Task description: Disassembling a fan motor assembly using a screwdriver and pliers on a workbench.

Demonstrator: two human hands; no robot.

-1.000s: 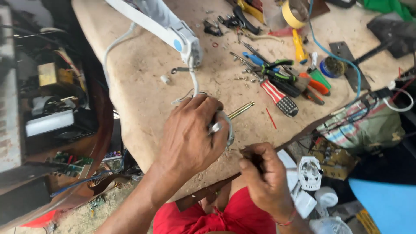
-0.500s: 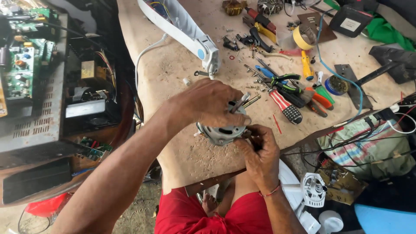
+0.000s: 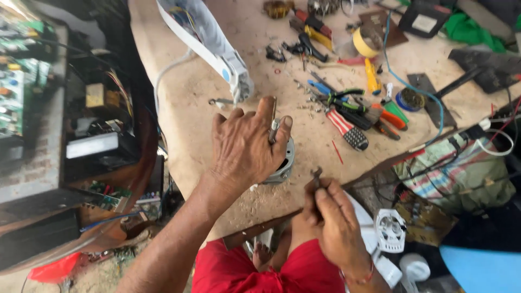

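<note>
Near the middle of the frame the left hand point(image 3: 244, 144) lies palm down over a small round electric motor point(image 3: 283, 163) that sits on the wooden bench point(image 3: 179, 108). Its fingers are curled over the top of the grey metal housing and closed on it, and a thin metal rod point(image 3: 273, 120), probably the shaft or a long bolt, stands up between the forefinger and the next finger. Just below and to the right, the right hand point(image 3: 332, 222) is pinched shut on a small dark wrench point(image 3: 316, 177), whose forked head points up toward the motor's lower right side without touching it.

Judging by this, the work in hand is on the motor's fasteners: one hand steadies the body while the other brings the tool in. The next move would call for seating the wrench's head squarely on a nut at the housing's edge, with the motor kept from turning; which nut is meant cannot be told from here.

In the upper middle of the frame a white plastic fan part point(image 3: 209, 43) with wires lies on the bench. To the upper right is a scatter of screwdrivers and pliers point(image 3: 353, 116), and a roll of yellow tape point(image 3: 368, 40).
</note>
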